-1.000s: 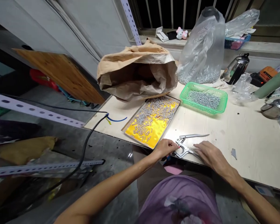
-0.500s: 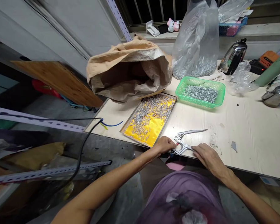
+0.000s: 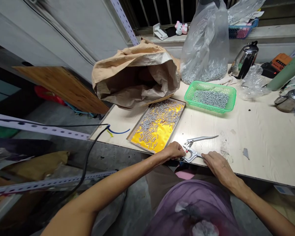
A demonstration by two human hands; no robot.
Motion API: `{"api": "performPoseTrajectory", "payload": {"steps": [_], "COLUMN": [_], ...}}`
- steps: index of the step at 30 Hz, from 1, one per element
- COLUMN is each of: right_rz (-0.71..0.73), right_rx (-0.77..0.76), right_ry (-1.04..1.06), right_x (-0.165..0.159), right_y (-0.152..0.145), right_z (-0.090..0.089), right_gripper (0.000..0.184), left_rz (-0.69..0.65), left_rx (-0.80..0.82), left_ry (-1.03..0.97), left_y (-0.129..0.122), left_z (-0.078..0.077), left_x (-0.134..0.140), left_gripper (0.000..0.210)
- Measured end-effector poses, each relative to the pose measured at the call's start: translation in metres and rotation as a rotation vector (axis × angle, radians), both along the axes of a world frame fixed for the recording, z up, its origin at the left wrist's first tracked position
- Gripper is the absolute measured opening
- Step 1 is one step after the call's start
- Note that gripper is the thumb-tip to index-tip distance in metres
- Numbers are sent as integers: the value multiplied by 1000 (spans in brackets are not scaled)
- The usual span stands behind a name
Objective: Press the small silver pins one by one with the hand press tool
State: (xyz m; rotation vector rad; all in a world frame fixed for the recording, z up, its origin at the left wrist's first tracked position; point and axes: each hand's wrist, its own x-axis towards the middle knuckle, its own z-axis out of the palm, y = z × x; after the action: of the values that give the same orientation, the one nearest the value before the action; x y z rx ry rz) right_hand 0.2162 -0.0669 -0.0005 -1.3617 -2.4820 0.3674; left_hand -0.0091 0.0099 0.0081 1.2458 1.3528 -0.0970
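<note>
Head view: spring-loaded hand pliers (image 3: 196, 155) sat at the table's (image 3: 267, 144) near edge, handles apart. Right hand (image 3: 217, 164) was closed on the lower handle. Left hand (image 3: 175, 150) had fingertips bunched at the pliers' head; couldn't tell what, if anything, they pinched. Yellow-bottomed tray (image 3: 164, 132) of metal pins (image 3: 147, 125) lay just beside it, green plastic basket (image 3: 210, 109) behind.

Right hand (image 3: 218, 165) holding silver pliers (image 3: 196, 155), left hand (image 3: 174, 150) at other end, green basket (image 3: 208, 108)
</note>
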Motion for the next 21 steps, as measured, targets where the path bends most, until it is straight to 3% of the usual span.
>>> {"api": "performPoseTrajectory", "payload": {"steps": [2,6,9,14,21], "right_rz": [5,-21,17,11,-23], "right_rx": [-2,45,8,5,10], "right_ry": [-4,-137,-244,-250,-170], "right_x": [6,18,21,15,9], "right_y": [8,35,49,48,38], "right_z": [-1,-7,-11,-11,-6], "right_gripper": [26,80,98,94,70], "left_rz": [-16,-25,-3,29,24], "left_rx": [-2,3,8,-24,-69], "left_ry": [8,36,73,62,51], "left_y": [1,1,1,0,1], "left_z": [0,2,2,3,7], "left_x": [0,2,3,3,3], "left_gripper": [34,32,29,27,33]}}
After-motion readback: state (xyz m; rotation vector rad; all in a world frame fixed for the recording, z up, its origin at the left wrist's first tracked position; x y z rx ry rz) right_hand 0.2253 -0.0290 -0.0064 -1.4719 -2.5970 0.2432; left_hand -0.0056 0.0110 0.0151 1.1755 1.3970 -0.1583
